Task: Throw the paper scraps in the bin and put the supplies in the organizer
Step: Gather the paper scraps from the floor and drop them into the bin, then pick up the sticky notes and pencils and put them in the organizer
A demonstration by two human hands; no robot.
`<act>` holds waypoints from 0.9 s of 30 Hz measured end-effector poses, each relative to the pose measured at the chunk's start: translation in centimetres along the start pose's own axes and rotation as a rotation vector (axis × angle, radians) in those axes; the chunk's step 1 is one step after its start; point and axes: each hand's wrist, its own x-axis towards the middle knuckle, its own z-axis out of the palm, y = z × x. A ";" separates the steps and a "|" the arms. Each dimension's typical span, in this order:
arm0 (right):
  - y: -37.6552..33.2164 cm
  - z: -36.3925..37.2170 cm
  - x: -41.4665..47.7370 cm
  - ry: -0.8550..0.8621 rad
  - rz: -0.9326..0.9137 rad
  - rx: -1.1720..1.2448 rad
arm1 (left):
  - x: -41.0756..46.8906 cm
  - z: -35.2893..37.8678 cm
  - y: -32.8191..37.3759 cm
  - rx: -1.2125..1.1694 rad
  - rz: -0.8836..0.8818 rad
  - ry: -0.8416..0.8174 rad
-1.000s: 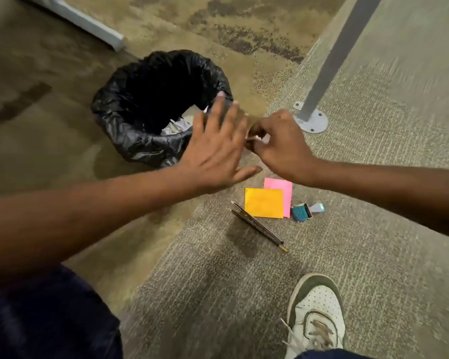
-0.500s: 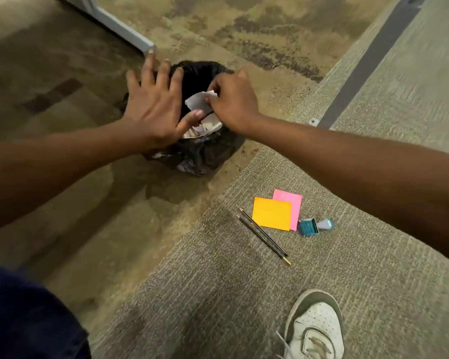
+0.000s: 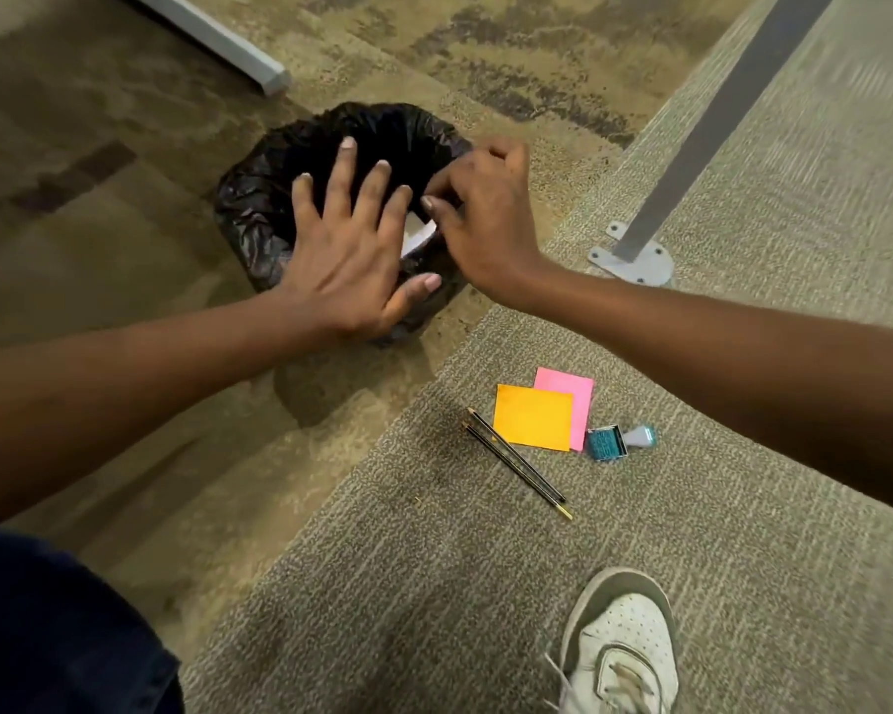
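Grey carpet, stained floor. Bin under both hands: left hand splayed open; right hand curled, grip unclear.

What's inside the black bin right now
A bit of white paper shows inside the bin. The left hand and right hand cover the rest.

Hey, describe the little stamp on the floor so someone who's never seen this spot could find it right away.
Start at the black-lined bin and come toward the white shoe, onto the grey carpet. A small cluster lies there: two pencils, then an orange note over a pink note. The stamp lies just right of the notes, the only teal, blocky item among flat paper and thin sticks.
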 end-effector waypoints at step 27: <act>5.8 0.2 -23.4 -0.831 0.139 -0.420 | -10.8 11.9 12.4 -0.023 0.089 -0.448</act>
